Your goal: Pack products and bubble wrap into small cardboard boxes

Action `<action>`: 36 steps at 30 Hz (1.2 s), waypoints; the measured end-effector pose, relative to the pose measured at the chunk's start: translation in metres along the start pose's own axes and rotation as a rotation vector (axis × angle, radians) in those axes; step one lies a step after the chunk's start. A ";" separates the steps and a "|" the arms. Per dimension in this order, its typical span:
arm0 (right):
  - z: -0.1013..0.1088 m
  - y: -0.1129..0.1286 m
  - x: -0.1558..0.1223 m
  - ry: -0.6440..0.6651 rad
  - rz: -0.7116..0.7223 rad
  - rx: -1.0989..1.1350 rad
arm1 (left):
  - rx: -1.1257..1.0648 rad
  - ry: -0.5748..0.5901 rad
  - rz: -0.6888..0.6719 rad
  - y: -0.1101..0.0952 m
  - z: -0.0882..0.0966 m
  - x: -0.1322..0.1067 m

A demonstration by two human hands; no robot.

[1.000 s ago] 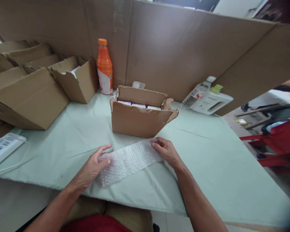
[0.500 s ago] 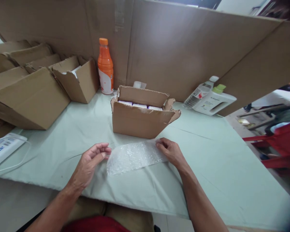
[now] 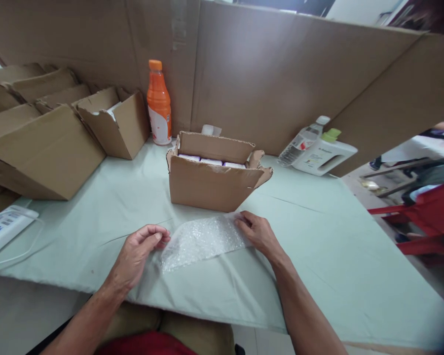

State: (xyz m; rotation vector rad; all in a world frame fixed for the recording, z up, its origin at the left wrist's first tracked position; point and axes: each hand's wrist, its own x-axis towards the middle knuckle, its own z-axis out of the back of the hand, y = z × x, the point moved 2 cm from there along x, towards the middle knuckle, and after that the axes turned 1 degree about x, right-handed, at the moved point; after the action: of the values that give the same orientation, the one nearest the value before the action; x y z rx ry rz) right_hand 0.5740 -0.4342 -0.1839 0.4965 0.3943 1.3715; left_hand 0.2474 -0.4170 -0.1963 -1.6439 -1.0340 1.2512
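Note:
A short strip of clear bubble wrap (image 3: 203, 240) lies on the pale green table cover (image 3: 318, 236), just in front of an open cardboard box (image 3: 212, 185) that holds white packs. My right hand (image 3: 259, 234) rests on the strip's right end, its fingers closed on the edge. My left hand (image 3: 138, 254) is at the strip's left end, fingers curled in toward the thumb and touching that edge. The strip looks folded over on itself.
An orange drink bottle (image 3: 159, 106) stands behind the box against a tall cardboard wall (image 3: 266, 74). Several cardboard boxes (image 3: 44, 148) lie at the left. A white device with a cable (image 3: 3, 229) is at the far left. A water bottle (image 3: 303, 140) and white jug (image 3: 323, 155) lie at the back right. A red chair (image 3: 429, 219) stands beside the table.
The strip has become shorter, its left end folded over. My left hand let go, opened, then curled back onto the strip's left edge. My right hand stayed on the right end.

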 end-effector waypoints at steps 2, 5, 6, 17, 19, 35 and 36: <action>0.000 0.000 0.000 0.004 0.000 -0.001 | 0.070 0.014 -0.011 0.000 0.001 -0.001; 0.001 0.001 -0.001 0.005 0.005 0.001 | 0.201 0.049 -0.006 0.002 0.001 -0.003; 0.001 0.001 -0.001 0.004 0.008 0.002 | 0.237 0.058 -0.005 0.003 0.000 -0.004; 0.001 -0.001 0.000 0.011 0.015 -0.008 | 0.756 0.049 -0.432 0.007 -0.004 -0.008; 0.001 -0.002 0.000 0.008 0.020 -0.005 | 0.789 0.056 -0.448 0.008 -0.004 -0.008; 0.001 0.000 -0.001 0.001 0.028 -0.019 | 0.822 -0.059 -0.443 0.011 0.007 0.006; 0.001 0.000 -0.001 0.001 0.024 -0.018 | 0.838 -0.070 -0.458 0.012 0.007 0.005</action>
State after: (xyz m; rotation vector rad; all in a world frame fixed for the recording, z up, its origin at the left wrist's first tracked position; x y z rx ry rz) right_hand 0.5741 -0.4355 -0.1834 0.4871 0.3776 1.3971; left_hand 0.2435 -0.4154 -0.2104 -0.6812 -0.7100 1.1904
